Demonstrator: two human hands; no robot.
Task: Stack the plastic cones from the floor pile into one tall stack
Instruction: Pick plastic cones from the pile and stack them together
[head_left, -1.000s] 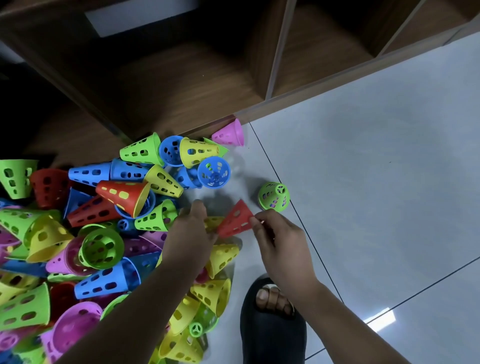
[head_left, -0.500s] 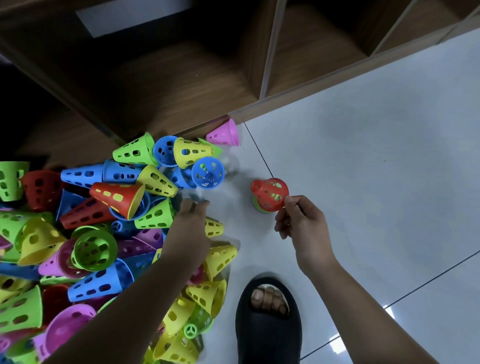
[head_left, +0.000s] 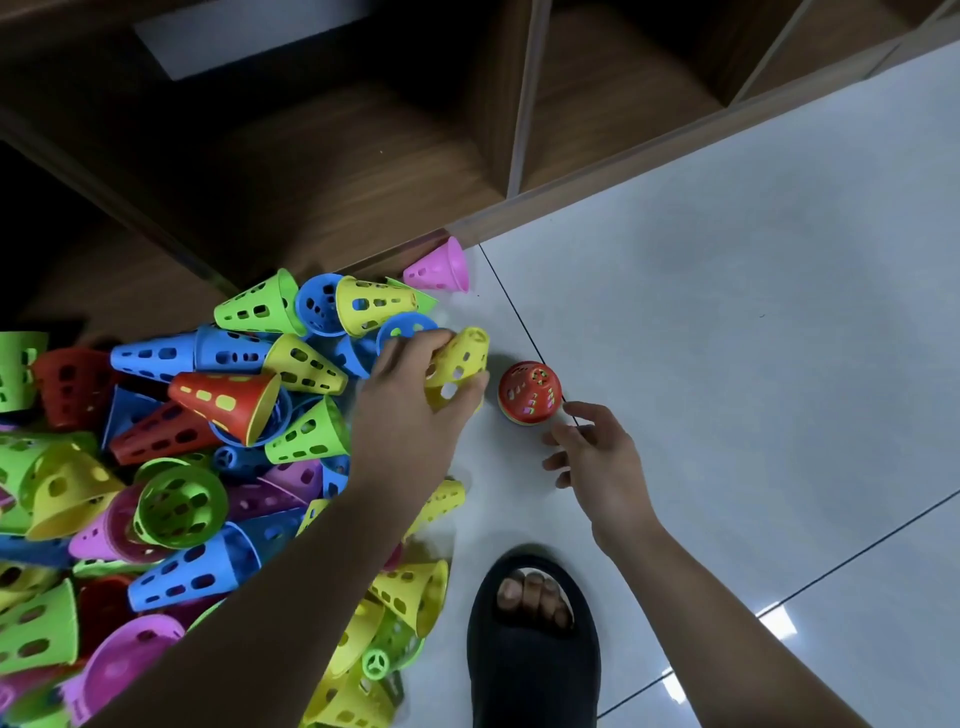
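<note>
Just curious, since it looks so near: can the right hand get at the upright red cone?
Probably yes: the right hand is open just beside the red cone, only bare floor between them, and nothing covers it.

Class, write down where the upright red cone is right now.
In the head view the red cone stands mid-frame on the floor tiles, just right of the yellow cone held by the left hand and just beyond the right hand.

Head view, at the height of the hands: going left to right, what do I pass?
First the pile of loose cones → left hand, gripping a yellow cone → small stack topped by a red cone, standing on the floor → right hand, holding nothing, just beside the stack.
</note>
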